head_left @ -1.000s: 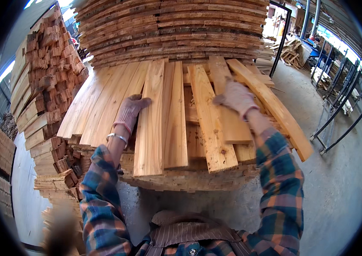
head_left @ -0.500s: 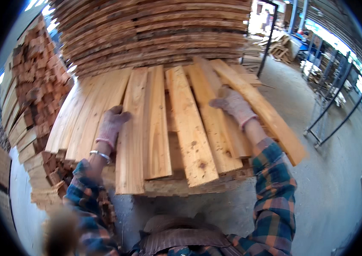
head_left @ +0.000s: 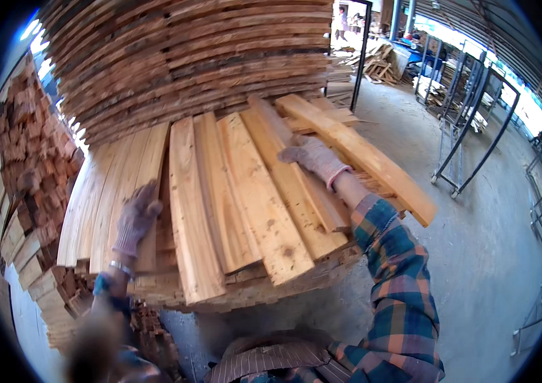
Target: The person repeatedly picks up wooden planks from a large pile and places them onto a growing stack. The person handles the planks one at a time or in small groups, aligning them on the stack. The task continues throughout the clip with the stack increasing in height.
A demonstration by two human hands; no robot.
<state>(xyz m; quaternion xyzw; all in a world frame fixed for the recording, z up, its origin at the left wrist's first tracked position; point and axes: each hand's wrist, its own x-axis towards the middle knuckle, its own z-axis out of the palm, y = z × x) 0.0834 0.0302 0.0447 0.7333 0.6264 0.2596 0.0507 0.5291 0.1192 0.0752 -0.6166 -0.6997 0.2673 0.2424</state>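
Note:
My left hand (head_left: 137, 217), in a knitted work glove, lies on the row of flat boards at the left of the stack. Its fingers are stretched out over a pale plank (head_left: 155, 163), thumb apart. My right hand (head_left: 317, 158), gloved too, is closed over a narrow wooden board (head_left: 322, 203) on the right side; part of its grip is hidden under the glove. Between my hands several loose planks fan toward me, among them a wide one (head_left: 194, 217) and a knotty one (head_left: 267, 210). A thicker board (head_left: 373, 163) lies slanted beyond my right hand.
A tall stack of boards (head_left: 200, 51) rises right behind the planks. Piled reddish wood pieces (head_left: 35, 147) stand at the left. On the concrete floor (head_left: 462, 255) to the right are black metal frame carts (head_left: 475, 127). Scrap wood (head_left: 376, 64) and a person (head_left: 341, 22) appear far back.
The view has swung to the right. My left hand has moved left off the wide plank's edge, and a dark gap has opened beside that plank. My right hand stays at the narrow board.

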